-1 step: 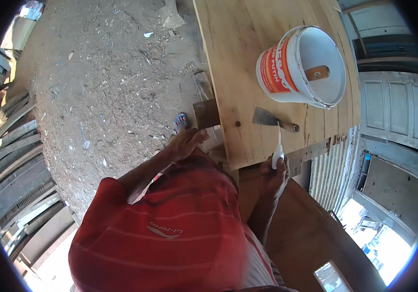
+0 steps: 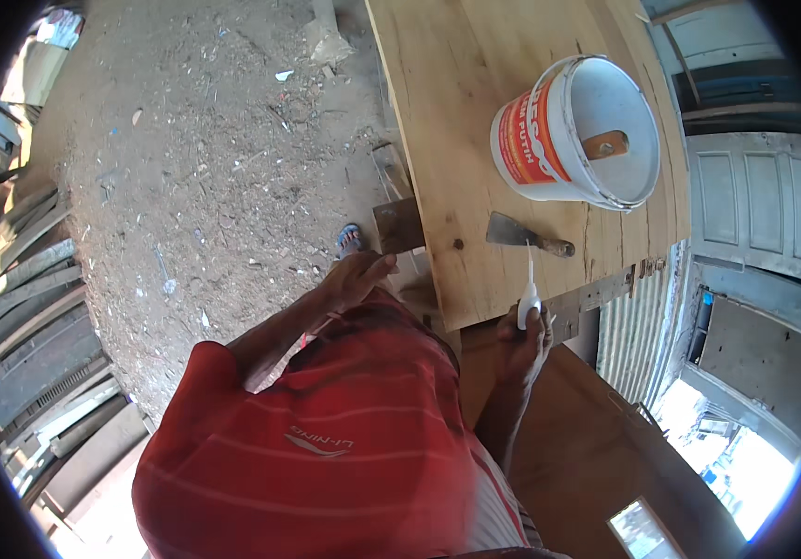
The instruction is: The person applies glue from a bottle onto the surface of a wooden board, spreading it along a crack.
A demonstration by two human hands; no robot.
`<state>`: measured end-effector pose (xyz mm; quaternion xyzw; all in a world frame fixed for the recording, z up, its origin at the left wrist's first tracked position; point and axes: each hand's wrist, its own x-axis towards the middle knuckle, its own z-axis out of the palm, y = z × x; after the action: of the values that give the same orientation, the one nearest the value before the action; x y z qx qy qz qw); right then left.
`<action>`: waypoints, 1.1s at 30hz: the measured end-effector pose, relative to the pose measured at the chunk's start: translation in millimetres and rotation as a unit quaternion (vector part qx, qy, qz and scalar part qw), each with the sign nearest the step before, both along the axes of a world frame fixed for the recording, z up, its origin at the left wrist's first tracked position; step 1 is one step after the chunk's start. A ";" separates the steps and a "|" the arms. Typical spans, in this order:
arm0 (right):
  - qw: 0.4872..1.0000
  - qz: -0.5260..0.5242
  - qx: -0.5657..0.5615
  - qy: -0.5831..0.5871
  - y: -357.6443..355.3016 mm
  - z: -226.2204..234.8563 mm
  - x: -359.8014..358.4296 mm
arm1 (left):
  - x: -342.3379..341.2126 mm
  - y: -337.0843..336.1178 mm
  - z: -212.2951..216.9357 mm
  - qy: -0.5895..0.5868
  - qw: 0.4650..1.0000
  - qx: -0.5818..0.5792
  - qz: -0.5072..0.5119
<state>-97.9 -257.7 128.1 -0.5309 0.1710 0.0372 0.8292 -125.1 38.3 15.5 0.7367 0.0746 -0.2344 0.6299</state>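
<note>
My right hand point(image 2: 523, 340) is closed around a small white squeeze bottle point(image 2: 530, 300) with a long thin nozzle, at the near edge of the wooden panel point(image 2: 475, 186). The nozzle reaches up to a putty knife point(image 2: 523, 234) lying flat on the wood; whether they touch I cannot tell. My left hand point(image 2: 361, 277) hangs empty left of the panel's corner, fingers stretched out. A white bucket point(image 2: 523, 144) with a red and orange label stands on the panel beyond the knife. Inside it shows a brown wooden handle point(image 2: 605, 144); its lower end is hidden.
Debris-strewn ground point(image 2: 223, 186) stretches out on the left, with stacked boards point(image 2: 32, 307) along its far side. A corrugated sheet point(image 2: 638, 317) and a pale panelled door point(image 2: 754, 205) are on the right. A brown board point(image 2: 587, 447) lies below my right arm.
The bottle's nozzle tip has shifted slightly left along the putty knife. The whole view has shifted a little; my left hand stays much the same.
</note>
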 end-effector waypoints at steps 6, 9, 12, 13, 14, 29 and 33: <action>0.999 -0.009 0.007 -0.037 31.3 11.0 -7.9 | 3.8 49.0 8.9 0.042 0.954 0.170 -0.245; 0.999 0.018 -0.003 -0.043 32.9 10.5 7.3 | -4.2 60.6 -1.6 -0.026 0.945 0.258 -0.199; 0.996 0.069 -0.003 -0.058 42.9 10.2 24.3 | -7.0 76.3 13.6 -0.047 0.973 0.204 -0.099; 0.996 0.067 0.000 -0.055 50.4 12.8 31.2 | -4.1 81.0 21.3 -0.033 0.975 0.197 -0.100; 0.997 0.064 0.002 -0.053 59.8 16.5 37.5 | 1.5 87.5 31.5 -0.019 0.976 0.189 -0.102; 0.997 -0.069 0.009 0.040 243.7 7.0 147.0 | 205.6 272.6 12.6 0.032 0.987 0.151 -0.046; 0.996 -0.061 -0.006 0.063 281.4 11.6 148.9 | 254.6 321.7 9.9 0.061 0.980 0.186 -0.024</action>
<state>51.0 23.6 139.7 -0.5208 0.2548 0.0192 0.8145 129.5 360.0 25.3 0.8268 0.1374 -0.2755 0.4708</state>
